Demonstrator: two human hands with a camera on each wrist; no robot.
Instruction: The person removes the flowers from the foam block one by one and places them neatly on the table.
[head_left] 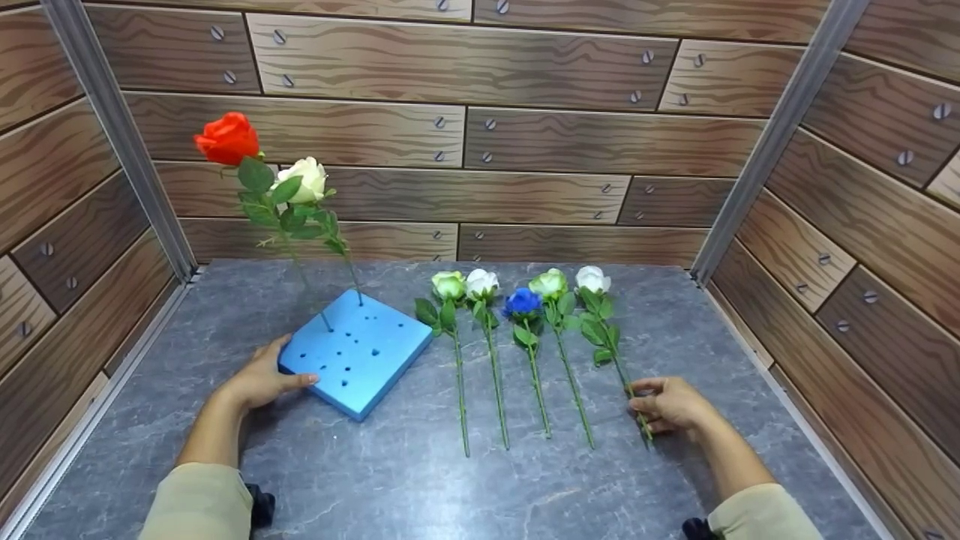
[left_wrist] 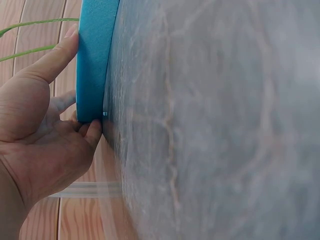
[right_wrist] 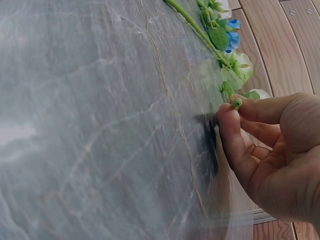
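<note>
A blue foam block [head_left: 367,360] with several holes lies on the table at the left. Two artificial roses stand in it, a red rose [head_left: 229,139] and a cream rose [head_left: 301,181], both leaning left. My left hand [head_left: 259,376] grips the block's left corner, thumb on top and fingers at its side [left_wrist: 55,120]. At the right, my right hand [head_left: 670,405] pinches the lower stem of a white rose [head_left: 593,280] between thumb and fingers; the stem's cut end shows at the fingertips in the right wrist view [right_wrist: 280,145].
Between block and right hand lie a green-white rose [head_left: 448,286], a white rose [head_left: 481,285], a blue rose [head_left: 523,302] and another green-white rose [head_left: 549,284], stems toward me. Wood-patterned walls [head_left: 465,135] with metal corner posts [head_left: 780,142] enclose the grey marbled table [head_left: 450,495].
</note>
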